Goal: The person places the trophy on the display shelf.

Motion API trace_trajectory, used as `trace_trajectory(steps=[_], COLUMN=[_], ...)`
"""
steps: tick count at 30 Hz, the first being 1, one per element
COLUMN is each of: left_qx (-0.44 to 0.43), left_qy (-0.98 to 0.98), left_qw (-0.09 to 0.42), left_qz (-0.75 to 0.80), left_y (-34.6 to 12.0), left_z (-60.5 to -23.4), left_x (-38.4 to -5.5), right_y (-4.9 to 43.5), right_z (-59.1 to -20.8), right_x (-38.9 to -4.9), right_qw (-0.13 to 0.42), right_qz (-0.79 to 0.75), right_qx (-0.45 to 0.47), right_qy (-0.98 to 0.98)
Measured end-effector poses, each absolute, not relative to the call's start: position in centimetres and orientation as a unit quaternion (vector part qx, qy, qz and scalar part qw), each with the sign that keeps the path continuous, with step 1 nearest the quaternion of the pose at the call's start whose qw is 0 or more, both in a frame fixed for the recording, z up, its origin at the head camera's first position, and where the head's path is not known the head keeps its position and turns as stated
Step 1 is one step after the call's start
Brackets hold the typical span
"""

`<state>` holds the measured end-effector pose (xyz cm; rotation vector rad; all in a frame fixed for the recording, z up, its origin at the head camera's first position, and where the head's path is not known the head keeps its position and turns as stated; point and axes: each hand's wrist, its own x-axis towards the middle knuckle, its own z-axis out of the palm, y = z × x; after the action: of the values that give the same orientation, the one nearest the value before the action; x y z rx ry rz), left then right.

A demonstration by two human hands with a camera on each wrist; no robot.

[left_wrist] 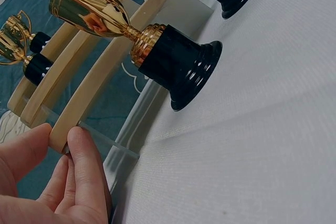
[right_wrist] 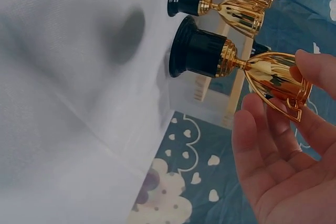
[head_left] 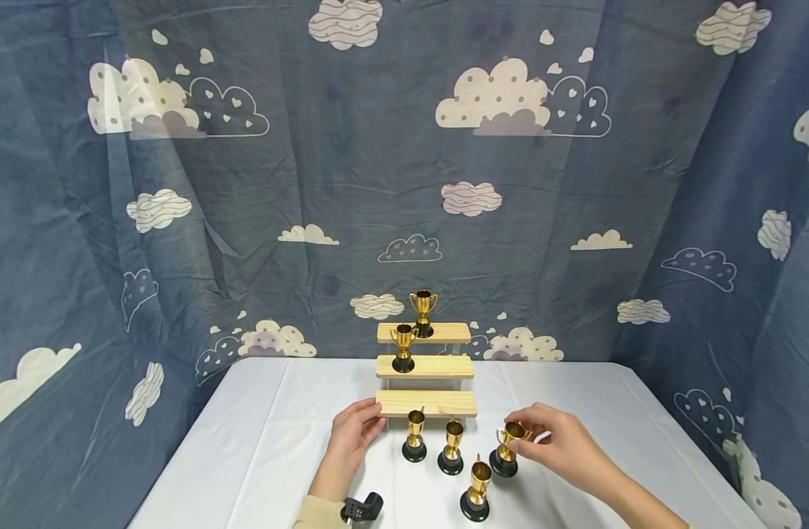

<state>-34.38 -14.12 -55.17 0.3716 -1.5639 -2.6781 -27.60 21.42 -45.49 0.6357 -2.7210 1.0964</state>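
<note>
At the left end of the lowest board of a three-step wooden display stand [head_left: 427,403], my left hand [head_left: 353,438] pinches the board's corner between thumb [left_wrist: 32,145] and fingers. My right hand [head_left: 555,444] holds a small gold trophy cup [right_wrist: 273,74] by its upper part, thumb on one side and fingers on the other. Its black base [right_wrist: 195,51] points down at the white cloth. Three more trophies stand upright before the stand: a left one [head_left: 414,433], a middle one [head_left: 453,444] and a nearer one [head_left: 479,491].
One trophy [head_left: 423,312] stands on the top board, another [head_left: 403,347] on the middle board towards its left end. A white cloth [head_left: 272,441] covers the table. Behind it hangs a blue curtain [head_left: 351,162] with cloud prints. A black strap device [head_left: 362,508] sits on my left wrist.
</note>
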Motion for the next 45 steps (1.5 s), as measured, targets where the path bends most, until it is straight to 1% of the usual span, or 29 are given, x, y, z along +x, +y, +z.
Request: trace_trajectory(steps=[6, 18, 32, 45], left_qx=[0.120, 0.120, 0.119, 0.129], left_qy=[-0.500, -0.503, -0.506, -0.507], left_qw=[0.008, 0.010, 0.017, 0.014], left_qz=[-0.857, -0.856, -0.854, -0.852], left_y=[-14.1, -14.0, -13.9, -14.0], left_z=[-55.2, -55.3, -55.1, -54.8], left_x=[-34.4, -34.6, -34.5, -34.5], right_y=[21.2, 20.9, 20.9, 20.7], right_z=[-45.2, -44.7, -44.2, -42.6], right_x=[-27.9, -28.3, -28.7, -29.4], right_qw=[0.057, 0.052, 0.066, 0.079], right_qz=[0.358, 0.353, 0.357, 0.345], right_qx=[0.200, 0.200, 0.211, 0.224], right_qy=[-0.910, -0.913, -0.908, -0.908])
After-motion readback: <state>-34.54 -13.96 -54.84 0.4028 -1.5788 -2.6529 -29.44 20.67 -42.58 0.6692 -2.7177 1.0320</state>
